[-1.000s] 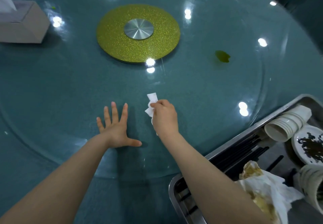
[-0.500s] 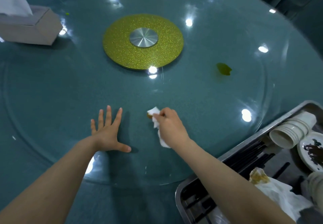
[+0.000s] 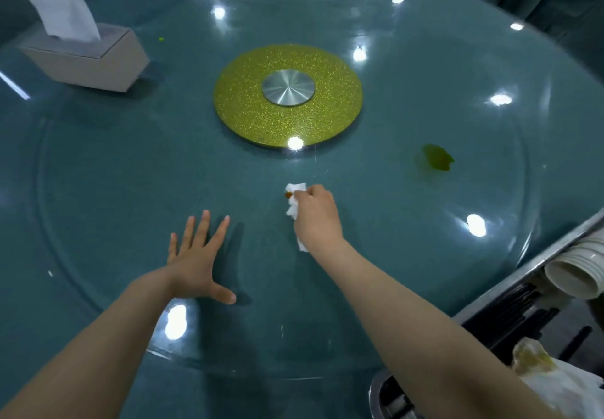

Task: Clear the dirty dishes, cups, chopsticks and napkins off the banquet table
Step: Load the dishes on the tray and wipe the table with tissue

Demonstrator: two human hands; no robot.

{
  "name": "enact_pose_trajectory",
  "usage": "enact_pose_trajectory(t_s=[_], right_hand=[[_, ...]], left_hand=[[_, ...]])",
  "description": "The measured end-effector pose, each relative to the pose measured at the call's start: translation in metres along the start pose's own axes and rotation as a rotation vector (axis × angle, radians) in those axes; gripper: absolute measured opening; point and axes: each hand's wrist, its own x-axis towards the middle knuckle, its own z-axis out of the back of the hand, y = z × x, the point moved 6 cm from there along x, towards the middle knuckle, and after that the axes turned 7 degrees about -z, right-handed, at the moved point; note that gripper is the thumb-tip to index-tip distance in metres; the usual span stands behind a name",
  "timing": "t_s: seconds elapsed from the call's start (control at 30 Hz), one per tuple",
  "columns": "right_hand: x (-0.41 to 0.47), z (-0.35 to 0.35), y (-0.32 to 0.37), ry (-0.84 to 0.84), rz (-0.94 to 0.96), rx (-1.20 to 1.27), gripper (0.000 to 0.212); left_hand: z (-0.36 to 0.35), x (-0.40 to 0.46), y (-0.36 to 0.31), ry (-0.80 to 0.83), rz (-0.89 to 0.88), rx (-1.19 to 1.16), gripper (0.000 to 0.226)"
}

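While your right hand pinches a stained napkin against the glass turntable, your left hand lies flat, fingers spread, probably bracing the glass. Metal tray with cups sits at the right edge; open glass lies between. Green spill remains beyond.
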Motion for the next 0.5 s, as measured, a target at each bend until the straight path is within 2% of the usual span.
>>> enact_pose_trajectory(t_s=[0.17,0.4,0.5], right_hand=[[-0.04,-0.043,0.055,0.124,0.252,-0.047,0.039],[-0.077,-0.056,0.056,0.33,0.47,-0.148,0.049],[-0.083,-0.053,0.047,0.406,0.49,-0.15,0.049]], left_hand=[[0.01,-0.003,0.02,-0.041,-0.029,0.03,0.149],[0.031,-0.003,0.051,-0.07,-0.023,0.076,0.155],[0.04,-0.003,0.065,-0.074,-0.021,0.05,0.154]])
